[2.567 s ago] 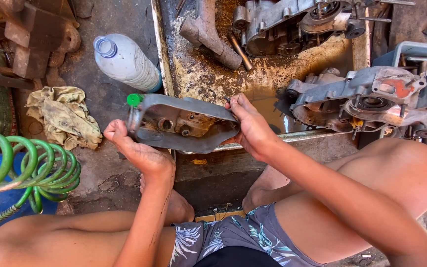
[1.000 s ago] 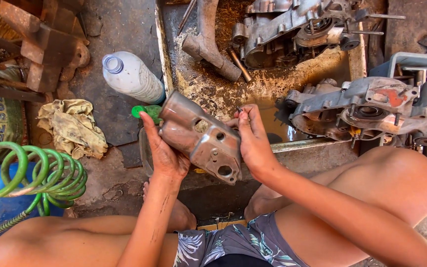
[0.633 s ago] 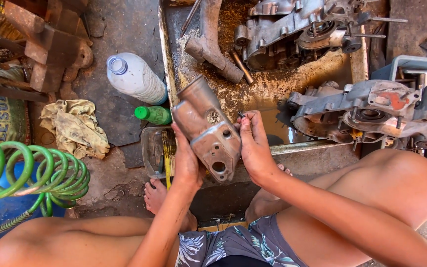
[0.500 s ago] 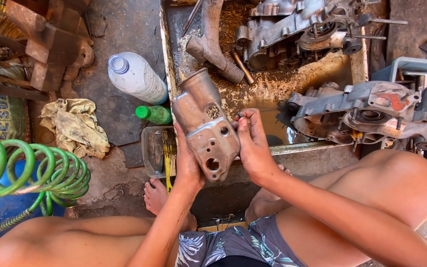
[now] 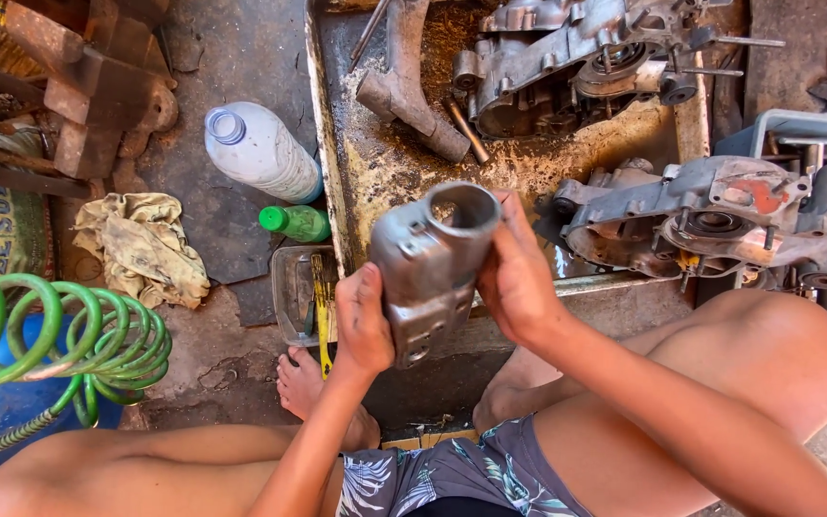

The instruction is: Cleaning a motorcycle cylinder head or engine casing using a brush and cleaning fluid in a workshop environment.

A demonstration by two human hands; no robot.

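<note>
both hands grip a grey metal casing (image 5: 428,268) above the knees, left hand (image 5: 364,321) clasped on its lower side, right hand (image 5: 517,278) around its open end. beyond it a dirty metal tray (image 5: 385,182) holds engine parts (image 5: 567,57); a green bottle (image 5: 296,223), white bottle (image 5: 260,151) and rag (image 5: 141,244) lie on the stained concrete floor (image 5: 212,316).

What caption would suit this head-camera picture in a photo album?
Both hands, left hand and right hand, hold a grey metal engine casing above a grimy wash tray.
</note>
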